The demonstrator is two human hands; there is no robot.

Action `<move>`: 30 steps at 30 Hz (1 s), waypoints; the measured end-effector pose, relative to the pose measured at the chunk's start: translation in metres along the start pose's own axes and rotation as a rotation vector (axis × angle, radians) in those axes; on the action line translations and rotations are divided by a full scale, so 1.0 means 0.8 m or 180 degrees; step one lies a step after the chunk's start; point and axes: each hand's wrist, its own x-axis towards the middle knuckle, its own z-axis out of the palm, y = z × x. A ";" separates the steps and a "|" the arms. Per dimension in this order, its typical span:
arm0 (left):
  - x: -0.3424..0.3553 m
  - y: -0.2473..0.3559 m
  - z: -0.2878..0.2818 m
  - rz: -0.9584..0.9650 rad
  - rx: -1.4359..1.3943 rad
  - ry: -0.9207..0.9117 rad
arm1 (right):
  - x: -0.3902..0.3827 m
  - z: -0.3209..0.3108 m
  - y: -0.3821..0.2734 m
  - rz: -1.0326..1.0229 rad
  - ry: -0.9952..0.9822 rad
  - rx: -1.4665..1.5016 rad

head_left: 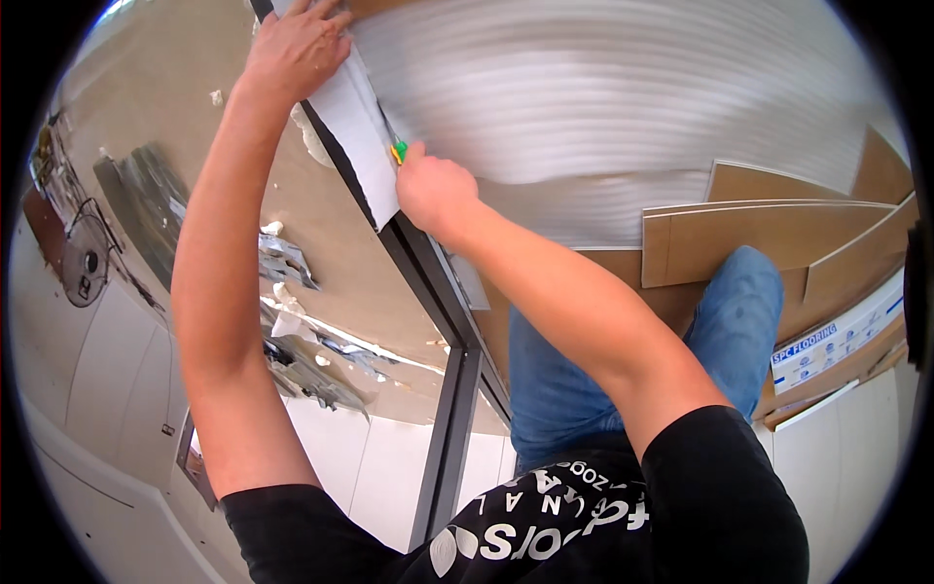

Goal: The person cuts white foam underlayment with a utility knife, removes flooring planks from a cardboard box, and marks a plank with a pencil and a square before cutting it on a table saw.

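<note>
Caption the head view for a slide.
Left hand on a white strip along a dark frame; right hand gripping a green-and-yellow tool.

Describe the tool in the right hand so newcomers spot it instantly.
Follow the dark frame up to the white strip. At its right edge, the right hand grips the tool. Green and yellow set it apart from the strip and frame.

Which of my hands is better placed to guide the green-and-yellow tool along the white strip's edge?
Probably your right hand: it grips the green-and-yellow tool beside the white strip, while your left hand rests at the strip's far end.
</note>
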 end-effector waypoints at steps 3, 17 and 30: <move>0.004 0.004 -0.001 0.0034 0.0017 0.0013 | -0.006 0.015 0.014 -0.0063 0.0083 -0.0063; 0.000 0.005 0.000 0.0034 -0.0051 0.0030 | -0.049 0.087 0.067 -0.0046 0.0083 0.0080; -0.002 0.006 0.001 0.0071 0.0021 0.0019 | -0.075 0.099 0.077 0.0154 -0.0311 -0.0102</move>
